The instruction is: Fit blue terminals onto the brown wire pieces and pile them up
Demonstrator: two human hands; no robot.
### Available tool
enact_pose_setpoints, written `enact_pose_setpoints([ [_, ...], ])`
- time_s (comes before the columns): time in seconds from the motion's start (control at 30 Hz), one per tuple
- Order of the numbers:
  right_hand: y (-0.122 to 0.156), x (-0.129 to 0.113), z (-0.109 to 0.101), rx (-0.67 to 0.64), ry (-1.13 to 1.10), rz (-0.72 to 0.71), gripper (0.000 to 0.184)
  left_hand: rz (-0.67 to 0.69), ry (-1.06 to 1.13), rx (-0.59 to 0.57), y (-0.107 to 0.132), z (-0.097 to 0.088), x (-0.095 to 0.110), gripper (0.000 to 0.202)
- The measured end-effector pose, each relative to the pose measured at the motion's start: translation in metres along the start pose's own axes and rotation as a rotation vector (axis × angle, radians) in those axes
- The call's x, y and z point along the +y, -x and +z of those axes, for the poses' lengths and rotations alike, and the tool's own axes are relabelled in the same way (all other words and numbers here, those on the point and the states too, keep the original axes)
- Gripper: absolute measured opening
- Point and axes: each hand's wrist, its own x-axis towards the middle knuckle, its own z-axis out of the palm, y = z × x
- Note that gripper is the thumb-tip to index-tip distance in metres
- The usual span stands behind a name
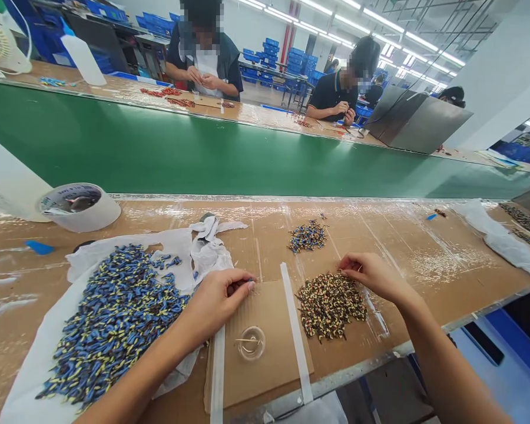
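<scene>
Heap of small curved pieces (331, 312), dark with pale-yellow bands: loose on the counter (406, 241), at two o'clock from a flat cardboard panel (265, 386). Right hand (373, 274): thumb and fingertips close together at the heap's one o'clock edge; grip too small to tell. Left hand (225, 294): fingers curled towards thumb, over the panel's far edge; contents hidden, hold uncertain. Round clear dish (252, 357) with thin stick (248, 340): on panel. Large blue-and-yellow mound (119, 318): nine o'clock from panel, on crumpled white sheet (26, 386).
</scene>
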Motion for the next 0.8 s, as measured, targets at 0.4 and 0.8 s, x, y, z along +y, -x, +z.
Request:
enact_pose_setpoints([
  [0.4,0.011,-0.001,0.029,0.167,0.278,-0.092,0.024,0.029,-0.016,0.005,0.002,-0.001,0.005,0.028],
  [0.8,0.000,0.002,0.017,0.226,0.172,-0.119,0.020,0.069,0.066,0.043,0.007,0.003,0.003,0.025],
])
